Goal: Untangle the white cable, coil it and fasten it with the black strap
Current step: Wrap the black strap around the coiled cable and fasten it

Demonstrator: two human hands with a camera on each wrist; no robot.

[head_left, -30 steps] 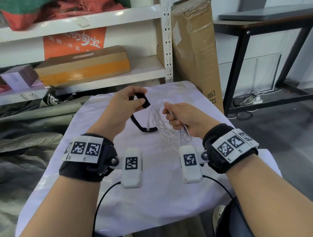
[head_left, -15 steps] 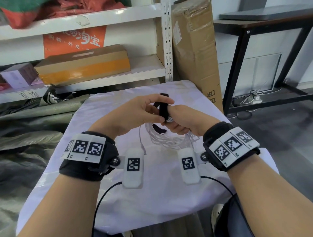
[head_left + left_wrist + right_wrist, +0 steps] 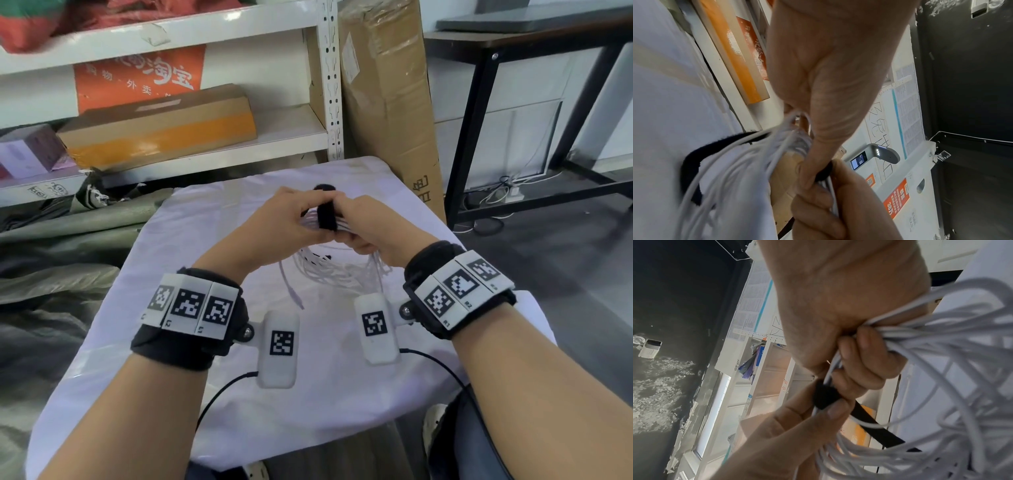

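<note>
The white cable (image 3: 329, 270) hangs in several loops over the table, bunched at the top. My right hand (image 3: 370, 222) grips that bunch, fingers curled round the strands (image 3: 890, 337). The black strap (image 3: 326, 214) crosses over the bunch between my two hands. My left hand (image 3: 294, 219) pinches the strap against the cable with thumb and fingers (image 3: 830, 402). In the left wrist view the strap's free length (image 3: 692, 162) trails under the cable (image 3: 740, 170). One loose cable end (image 3: 291, 291) dangles toward me.
The table is covered by a white cloth (image 3: 239, 394). Behind it stand white shelves (image 3: 212, 154) with a cardboard box (image 3: 157, 126), and a tall carton (image 3: 387, 85) leans at the right. A black desk frame (image 3: 479, 120) stands further right.
My left hand carried the strap from the left over to the cable bunch, and both hands have come together. The strap now lies across the bundle, which has risen a little.
</note>
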